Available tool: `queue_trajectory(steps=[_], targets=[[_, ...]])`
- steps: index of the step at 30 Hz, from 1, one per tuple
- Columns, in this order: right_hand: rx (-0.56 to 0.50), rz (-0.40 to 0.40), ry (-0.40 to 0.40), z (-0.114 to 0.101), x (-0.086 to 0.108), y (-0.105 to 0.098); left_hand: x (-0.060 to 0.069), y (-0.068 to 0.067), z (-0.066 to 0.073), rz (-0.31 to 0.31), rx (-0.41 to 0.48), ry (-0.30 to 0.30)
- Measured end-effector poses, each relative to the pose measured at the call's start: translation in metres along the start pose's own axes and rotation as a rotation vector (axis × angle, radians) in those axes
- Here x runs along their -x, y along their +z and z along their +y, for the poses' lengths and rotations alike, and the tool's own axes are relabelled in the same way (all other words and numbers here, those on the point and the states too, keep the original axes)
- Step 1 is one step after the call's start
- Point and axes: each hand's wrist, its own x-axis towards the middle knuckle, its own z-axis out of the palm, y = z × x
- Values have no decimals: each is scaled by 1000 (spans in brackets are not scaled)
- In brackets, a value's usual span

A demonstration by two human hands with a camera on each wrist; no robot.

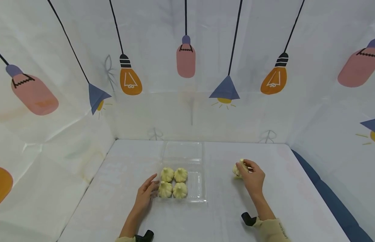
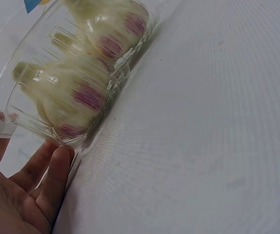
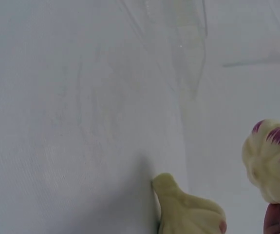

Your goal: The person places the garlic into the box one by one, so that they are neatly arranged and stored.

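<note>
A clear plastic clamshell box (image 1: 197,188) lies with its lid folded back on the white table. Several garlic bulbs (image 1: 180,190) fill its left part, necks up; in the left wrist view a bulb (image 2: 71,95) shows purple streaks through the wall. My left hand (image 1: 144,195) touches the box's left side, fingers extended. To the right of the box, my right hand (image 1: 253,176) holds a garlic bulb (image 1: 238,169). Two bulbs appear in the right wrist view: a purple-streaked bulb (image 3: 271,161) against a finger, and a paler bulb (image 3: 188,212) lower down, whose support I cannot tell.
The white table (image 1: 223,215) reaches back to a pale curtain (image 1: 163,114) printed with hanging lamps. Dark blue fabric (image 1: 329,198) runs beyond the table's right edge. A black strap end (image 1: 249,219) sticks out at the right wrist.
</note>
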Motion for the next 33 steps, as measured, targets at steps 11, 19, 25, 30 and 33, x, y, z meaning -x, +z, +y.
queue_trajectory(steps=[11, 19, 25, 30, 33], targets=[[-56, -99, 2, -6, 17, 24, 0, -2, 2, -13, -20, -21], [-77, -170, -35, -14, 29, 45, 2, 0, 4, -3, -24, -21], [-128, -182, -54, -25, 35, 58, 2, 2, 7, -6, -11, 9], [-138, -169, -83, -37, 41, 66, 1, 1, 7, -7, -3, -13], [-135, -185, -92, -39, 44, 69, 2, 0, 6, -3, 0, -40]])
